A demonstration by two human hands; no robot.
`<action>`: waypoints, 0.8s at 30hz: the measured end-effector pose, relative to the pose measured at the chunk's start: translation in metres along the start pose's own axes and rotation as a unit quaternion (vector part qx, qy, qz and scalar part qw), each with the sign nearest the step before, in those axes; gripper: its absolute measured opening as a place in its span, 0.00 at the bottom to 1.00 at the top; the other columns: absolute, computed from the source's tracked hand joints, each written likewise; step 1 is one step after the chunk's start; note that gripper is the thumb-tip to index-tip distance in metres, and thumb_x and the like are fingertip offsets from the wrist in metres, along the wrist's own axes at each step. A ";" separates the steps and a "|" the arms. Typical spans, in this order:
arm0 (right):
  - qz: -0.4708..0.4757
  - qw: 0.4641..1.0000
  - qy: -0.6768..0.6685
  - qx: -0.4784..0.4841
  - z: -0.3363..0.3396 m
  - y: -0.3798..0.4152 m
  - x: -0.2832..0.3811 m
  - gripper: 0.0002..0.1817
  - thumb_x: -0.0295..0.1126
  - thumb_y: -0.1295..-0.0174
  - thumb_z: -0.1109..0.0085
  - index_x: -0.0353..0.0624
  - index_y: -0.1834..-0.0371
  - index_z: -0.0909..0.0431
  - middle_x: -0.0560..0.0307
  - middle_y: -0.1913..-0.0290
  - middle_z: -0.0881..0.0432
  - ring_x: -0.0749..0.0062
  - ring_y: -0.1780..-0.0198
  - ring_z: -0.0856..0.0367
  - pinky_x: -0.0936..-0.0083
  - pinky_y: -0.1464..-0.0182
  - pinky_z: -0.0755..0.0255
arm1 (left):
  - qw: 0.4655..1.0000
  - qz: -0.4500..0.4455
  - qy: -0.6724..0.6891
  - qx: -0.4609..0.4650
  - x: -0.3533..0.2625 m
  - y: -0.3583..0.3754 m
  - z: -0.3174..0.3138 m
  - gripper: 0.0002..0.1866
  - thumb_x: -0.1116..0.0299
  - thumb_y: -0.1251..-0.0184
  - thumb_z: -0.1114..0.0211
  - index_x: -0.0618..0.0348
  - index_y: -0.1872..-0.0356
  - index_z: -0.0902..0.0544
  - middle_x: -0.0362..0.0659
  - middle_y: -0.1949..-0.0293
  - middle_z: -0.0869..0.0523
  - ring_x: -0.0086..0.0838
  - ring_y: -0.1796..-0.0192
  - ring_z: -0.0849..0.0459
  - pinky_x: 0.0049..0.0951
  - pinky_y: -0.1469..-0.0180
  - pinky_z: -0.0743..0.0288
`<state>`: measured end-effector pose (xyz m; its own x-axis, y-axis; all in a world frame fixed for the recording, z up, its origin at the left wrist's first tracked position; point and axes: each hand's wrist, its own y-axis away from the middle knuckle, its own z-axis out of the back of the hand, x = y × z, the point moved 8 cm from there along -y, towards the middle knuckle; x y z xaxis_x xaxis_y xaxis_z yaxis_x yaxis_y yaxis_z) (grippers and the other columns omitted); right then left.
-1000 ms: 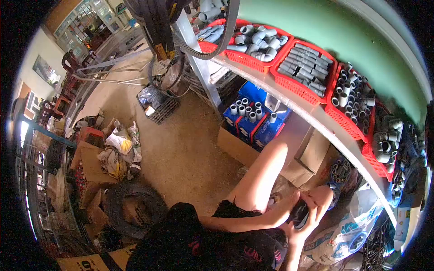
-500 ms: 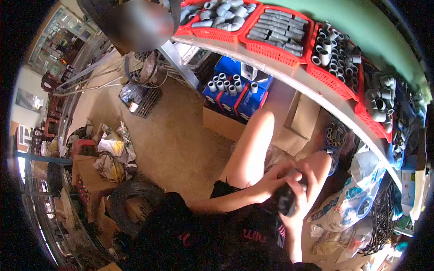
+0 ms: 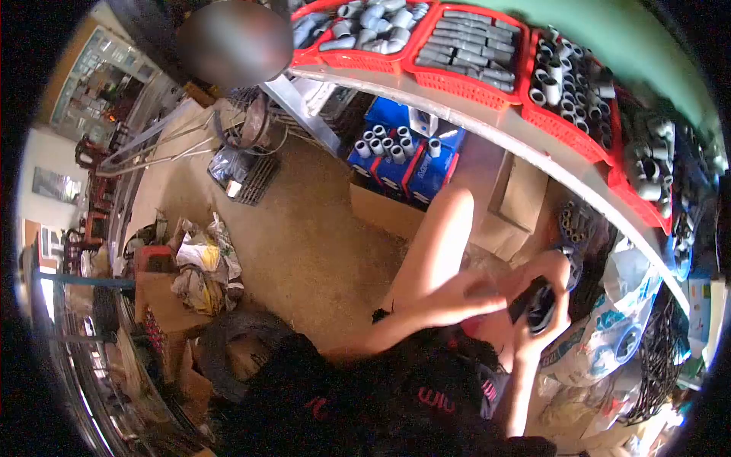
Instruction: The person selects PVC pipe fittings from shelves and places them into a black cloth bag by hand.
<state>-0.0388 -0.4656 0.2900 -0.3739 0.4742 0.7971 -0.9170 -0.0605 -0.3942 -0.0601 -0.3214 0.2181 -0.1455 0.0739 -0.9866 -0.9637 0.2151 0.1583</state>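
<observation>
My right hand (image 3: 560, 316) is closed around a dark, shiny object (image 3: 540, 306) above my right knee; its exact kind is hard to make out. The object's near side looks black and glossy, and my palm hides part of it. To its left, my left hand (image 3: 474, 295) is apart from the object, fingers stretched toward it and slightly smeared. Both hands are over my bare legs (image 3: 445, 236) as I sit low. Nothing shows in the left hand.
Red baskets (image 3: 470, 49) of grey pipe fittings line the shelf (image 3: 487, 126) ahead. Below it stand blue boxes (image 3: 426, 175) topped with short grey pipe pieces, and an open cardboard box (image 3: 521, 194). White sacks (image 3: 601, 335) lie at right, crumpled bags (image 3: 202, 263) and a coil (image 3: 247, 343) at left.
My left hand has come off the dark object and drawn away to its left. My right hand has moved right and up, still holding it. The view has shifted slightly.
</observation>
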 end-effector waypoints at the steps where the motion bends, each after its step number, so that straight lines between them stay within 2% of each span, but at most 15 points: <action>1: 0.002 0.999 0.003 -0.039 0.011 0.000 -0.011 0.26 0.23 0.70 0.52 0.36 0.59 0.27 0.47 0.65 0.22 0.63 0.63 0.21 0.73 0.54 0.31 | 0.994 0.009 0.090 -0.068 0.000 0.001 0.023 0.18 0.56 0.42 0.40 0.62 0.63 0.26 0.39 0.73 0.25 0.18 0.70 0.28 0.19 0.73 0.33; 4: -0.071 0.996 -0.016 -0.049 0.032 -0.008 -0.023 0.24 0.19 0.67 0.58 0.34 0.60 0.27 0.50 0.67 0.22 0.67 0.64 0.21 0.76 0.55 0.30 | 0.948 -0.045 0.244 -0.198 -0.013 -0.021 0.087 0.08 0.66 0.43 0.39 0.58 0.69 0.25 0.32 0.74 0.27 0.15 0.70 0.29 0.17 0.68 0.35; 5: -0.061 0.997 0.001 -0.042 0.036 -0.006 -0.021 0.24 0.19 0.67 0.57 0.34 0.60 0.27 0.50 0.67 0.22 0.67 0.64 0.21 0.76 0.55 0.30 | 0.931 -0.067 0.173 -0.316 0.015 -0.030 0.121 0.09 0.65 0.42 0.39 0.58 0.68 0.25 0.32 0.73 0.26 0.15 0.70 0.29 0.16 0.67 0.36; 6: -0.050 0.998 0.017 -0.034 0.039 -0.005 -0.019 0.24 0.20 0.67 0.57 0.34 0.60 0.27 0.50 0.67 0.22 0.67 0.64 0.21 0.76 0.55 0.30 | 0.924 -0.091 0.067 -0.366 0.029 -0.039 0.150 0.08 0.66 0.44 0.36 0.58 0.69 0.24 0.32 0.73 0.25 0.15 0.71 0.29 0.16 0.69 0.36; 7: -0.039 0.998 0.031 -0.025 0.040 -0.004 -0.017 0.23 0.20 0.67 0.56 0.34 0.60 0.27 0.50 0.66 0.21 0.67 0.64 0.21 0.75 0.55 0.30 | 0.914 -0.103 0.106 -0.379 0.055 -0.053 0.173 0.11 0.70 0.51 0.32 0.59 0.67 0.24 0.34 0.73 0.24 0.16 0.71 0.28 0.16 0.69 0.34; 9: -0.057 0.998 0.031 0.010 0.039 0.005 -0.026 0.23 0.24 0.70 0.50 0.35 0.62 0.26 0.48 0.66 0.22 0.60 0.65 0.21 0.73 0.56 0.30 | 0.888 -0.166 0.047 -0.426 0.080 -0.073 0.204 0.15 0.74 0.58 0.29 0.62 0.68 0.23 0.36 0.71 0.22 0.18 0.70 0.25 0.17 0.67 0.31; 13: -0.031 0.996 0.062 0.049 0.040 0.012 -0.025 0.23 0.29 0.73 0.43 0.37 0.64 0.25 0.48 0.67 0.22 0.54 0.66 0.24 0.68 0.59 0.30 | 0.879 -0.112 -0.150 -0.439 0.116 -0.101 0.224 0.16 0.77 0.64 0.29 0.63 0.69 0.22 0.42 0.73 0.18 0.22 0.70 0.21 0.24 0.67 0.27; 15: -0.048 0.995 0.073 0.051 0.042 0.017 -0.029 0.25 0.33 0.75 0.40 0.36 0.65 0.25 0.48 0.69 0.23 0.52 0.67 0.24 0.67 0.61 0.30 | 0.855 -0.073 -0.254 -0.447 0.144 -0.111 0.235 0.19 0.74 0.65 0.28 0.61 0.65 0.22 0.45 0.68 0.18 0.33 0.65 0.19 0.30 0.60 0.28; 16: -0.068 0.995 0.061 0.044 0.046 0.020 -0.032 0.27 0.36 0.76 0.39 0.36 0.66 0.25 0.48 0.71 0.23 0.53 0.67 0.24 0.67 0.61 0.30 | 0.836 -0.092 -0.289 -0.458 0.148 -0.113 0.237 0.21 0.73 0.64 0.28 0.59 0.63 0.22 0.45 0.65 0.18 0.35 0.62 0.20 0.31 0.57 0.29; 17: -0.127 0.991 -0.006 0.040 0.047 0.023 -0.038 0.27 0.38 0.75 0.39 0.37 0.66 0.24 0.48 0.70 0.23 0.56 0.67 0.23 0.68 0.61 0.30 | 0.835 -0.101 -0.289 -0.456 0.154 -0.118 0.239 0.21 0.73 0.63 0.28 0.59 0.62 0.22 0.46 0.64 0.18 0.36 0.61 0.20 0.31 0.55 0.29; 18: -0.136 0.990 -0.006 0.030 0.047 0.030 -0.041 0.26 0.40 0.72 0.41 0.38 0.64 0.24 0.49 0.71 0.22 0.58 0.68 0.22 0.69 0.62 0.30 | 0.836 -0.107 -0.290 -0.454 0.159 -0.123 0.241 0.21 0.73 0.63 0.28 0.58 0.61 0.22 0.45 0.64 0.18 0.35 0.61 0.20 0.30 0.55 0.29; 19: -0.165 0.984 -0.056 0.040 0.043 0.022 -0.032 0.27 0.41 0.68 0.44 0.39 0.61 0.25 0.49 0.66 0.22 0.58 0.63 0.23 0.70 0.58 0.31 | 0.841 -0.097 -0.275 -0.456 0.161 -0.126 0.241 0.20 0.74 0.62 0.29 0.59 0.61 0.22 0.44 0.64 0.18 0.34 0.61 0.21 0.30 0.54 0.30; 21: -0.107 0.987 -0.091 0.072 0.045 0.015 -0.024 0.25 0.36 0.67 0.45 0.41 0.59 0.27 0.49 0.59 0.25 0.57 0.56 0.27 0.68 0.49 0.37 | 0.865 -0.109 -0.235 -0.429 0.176 -0.136 0.249 0.21 0.76 0.59 0.30 0.60 0.59 0.23 0.44 0.63 0.19 0.34 0.60 0.21 0.30 0.53 0.30; 23: -0.087 0.994 -0.029 0.063 0.055 0.008 -0.036 0.23 0.33 0.68 0.44 0.40 0.61 0.26 0.49 0.61 0.25 0.56 0.59 0.27 0.68 0.52 0.35 | 0.895 -0.115 -0.178 -0.392 0.166 -0.136 0.242 0.26 0.75 0.59 0.29 0.61 0.54 0.28 0.48 0.58 0.23 0.36 0.63 0.22 0.30 0.55 0.29; 24: -0.064 0.997 -0.021 0.024 0.068 0.003 -0.047 0.23 0.32 0.69 0.44 0.39 0.63 0.26 0.49 0.63 0.25 0.56 0.60 0.26 0.69 0.53 0.34 | 0.871 -0.121 -0.226 -0.419 0.162 -0.127 0.238 0.29 0.74 0.59 0.29 0.61 0.52 0.30 0.49 0.54 0.27 0.36 0.61 0.23 0.30 0.56 0.28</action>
<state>-0.0328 -0.5478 0.2823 -0.2584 0.4440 0.8580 -0.9627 -0.0447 -0.2668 0.0922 -0.1052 0.0481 0.0059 0.5412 -0.8409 -0.8059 -0.4953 -0.3245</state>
